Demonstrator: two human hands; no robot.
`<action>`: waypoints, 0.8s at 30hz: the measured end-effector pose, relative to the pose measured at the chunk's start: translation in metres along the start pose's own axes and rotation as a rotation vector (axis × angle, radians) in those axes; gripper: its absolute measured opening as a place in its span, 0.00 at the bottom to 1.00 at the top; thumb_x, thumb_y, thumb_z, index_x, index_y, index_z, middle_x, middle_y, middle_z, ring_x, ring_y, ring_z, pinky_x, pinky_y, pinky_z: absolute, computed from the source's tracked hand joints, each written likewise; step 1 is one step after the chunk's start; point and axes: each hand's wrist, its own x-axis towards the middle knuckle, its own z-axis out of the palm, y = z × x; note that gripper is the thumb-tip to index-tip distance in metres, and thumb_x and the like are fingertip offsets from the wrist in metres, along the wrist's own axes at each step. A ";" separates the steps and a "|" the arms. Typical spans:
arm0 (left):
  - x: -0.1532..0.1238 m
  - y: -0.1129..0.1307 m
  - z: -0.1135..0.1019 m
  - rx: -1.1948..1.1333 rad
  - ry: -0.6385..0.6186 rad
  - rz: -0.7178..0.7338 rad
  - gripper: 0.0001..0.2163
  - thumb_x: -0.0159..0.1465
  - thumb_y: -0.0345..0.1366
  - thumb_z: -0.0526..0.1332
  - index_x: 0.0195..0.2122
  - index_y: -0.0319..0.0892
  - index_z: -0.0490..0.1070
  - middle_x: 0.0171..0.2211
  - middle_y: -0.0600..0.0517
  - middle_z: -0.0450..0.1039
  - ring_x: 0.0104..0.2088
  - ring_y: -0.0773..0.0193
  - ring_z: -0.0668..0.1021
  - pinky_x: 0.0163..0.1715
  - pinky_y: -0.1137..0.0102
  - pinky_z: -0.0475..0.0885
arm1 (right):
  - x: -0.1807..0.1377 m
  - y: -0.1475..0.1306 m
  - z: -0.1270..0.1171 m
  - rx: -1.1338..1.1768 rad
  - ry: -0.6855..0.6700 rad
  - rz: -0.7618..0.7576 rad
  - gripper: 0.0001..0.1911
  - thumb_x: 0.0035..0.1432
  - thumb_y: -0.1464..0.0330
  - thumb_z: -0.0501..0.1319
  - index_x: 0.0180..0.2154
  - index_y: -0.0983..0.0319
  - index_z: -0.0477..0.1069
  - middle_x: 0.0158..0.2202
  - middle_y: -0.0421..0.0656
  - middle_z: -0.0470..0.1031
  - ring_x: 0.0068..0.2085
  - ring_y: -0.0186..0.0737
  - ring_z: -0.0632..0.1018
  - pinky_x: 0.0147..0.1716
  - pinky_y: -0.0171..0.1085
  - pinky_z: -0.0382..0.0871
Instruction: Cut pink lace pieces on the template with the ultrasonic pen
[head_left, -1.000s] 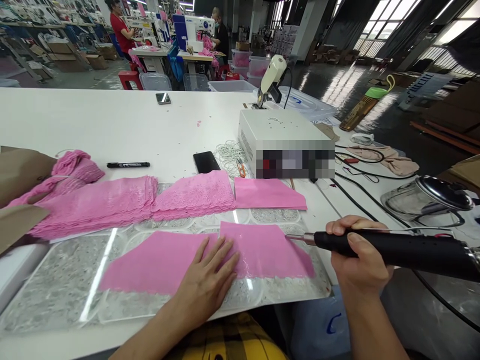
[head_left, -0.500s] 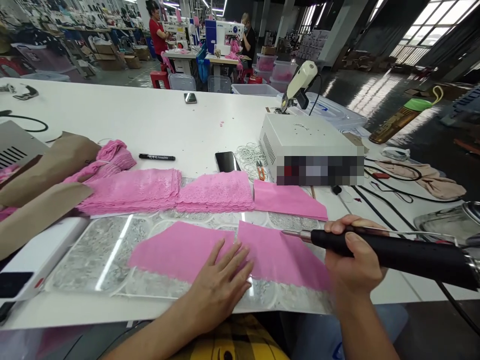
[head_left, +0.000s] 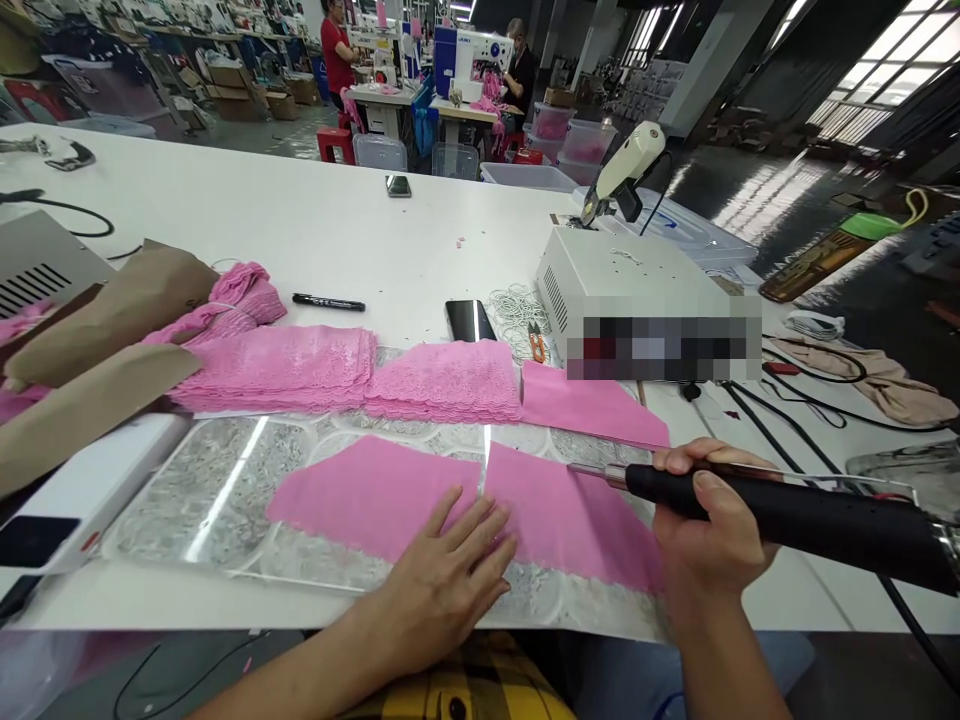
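Note:
Two pink cloth panels lie side by side on a clear patterned mat (head_left: pixel 214 490). My left hand (head_left: pixel 454 570) rests flat with fingers spread across the inner edges of the left panel (head_left: pixel 367 495) and the right panel (head_left: pixel 555 530). My right hand (head_left: pixel 712 530) is wrapped round a thick black handheld tool (head_left: pixel 810 520) with a metal tip. The tip touches, or hovers just over, the upper edge of the right panel; I cannot tell which. Behind the panels lie two stacks of pink lace pieces (head_left: pixel 285 365) (head_left: pixel 446 380) and a plain pink stack (head_left: pixel 589 405).
A grey control box (head_left: pixel 637 275) stands at the back right, with cables (head_left: pixel 802 450) running beside it. Orange thread snips (head_left: pixel 536 342), white cord (head_left: pixel 517 310), a phone (head_left: pixel 469 320) and a black marker (head_left: pixel 328 302) lie behind the stacks. Brown paper pieces (head_left: pixel 112 320) are at left.
The camera view has shifted slightly, so the table appears a little further right. The tool tip sits slightly nearer the right panel's inner corner. My left hand stays flat on the cloth.

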 end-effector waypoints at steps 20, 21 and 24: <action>-0.007 0.000 -0.003 -0.052 0.024 -0.005 0.13 0.72 0.37 0.55 0.53 0.37 0.72 0.52 0.46 0.77 0.58 0.56 0.74 0.67 0.53 0.58 | -0.001 -0.006 0.015 -0.034 0.046 -0.006 0.09 0.36 0.72 0.59 0.27 0.61 0.66 0.26 0.37 0.67 0.25 0.33 0.68 0.27 0.38 0.67; -0.007 0.000 -0.003 -0.051 0.026 -0.003 0.13 0.72 0.37 0.55 0.53 0.38 0.72 0.52 0.46 0.77 0.58 0.56 0.74 0.67 0.53 0.59 | -0.001 -0.006 0.013 -0.039 0.052 -0.002 0.09 0.36 0.73 0.59 0.26 0.61 0.66 0.26 0.37 0.67 0.25 0.33 0.68 0.27 0.38 0.67; -0.006 0.000 -0.002 -0.051 0.036 -0.003 0.13 0.72 0.37 0.55 0.52 0.38 0.72 0.52 0.46 0.77 0.58 0.55 0.74 0.67 0.53 0.58 | -0.001 -0.005 0.011 -0.044 0.047 0.007 0.08 0.36 0.73 0.59 0.26 0.61 0.65 0.26 0.37 0.67 0.25 0.32 0.68 0.27 0.38 0.67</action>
